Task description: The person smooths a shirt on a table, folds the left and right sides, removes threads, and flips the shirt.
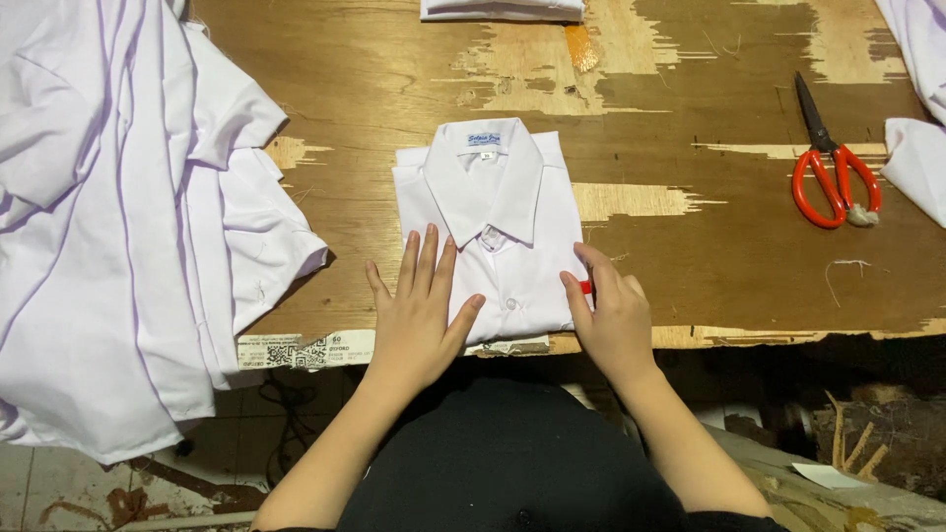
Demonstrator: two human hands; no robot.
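A folded white shirt (512, 212) lies collar-up on the worn wooden table (690, 246), near its front edge. My left hand (419, 310) rests flat on the shirt's lower left part, fingers spread. My right hand (613, 315) is at the shirt's lower right edge, its fingers curled around a small red object (587, 287) that is mostly hidden; what it is cannot be told.
A heap of unfolded white shirts (118, 217) covers the table's left side and hangs over the edge. Orange-handled scissors (828, 163) lie at the right. Another folded white garment (503, 10) sits at the far edge, and more white cloth (916, 108) at the far right.
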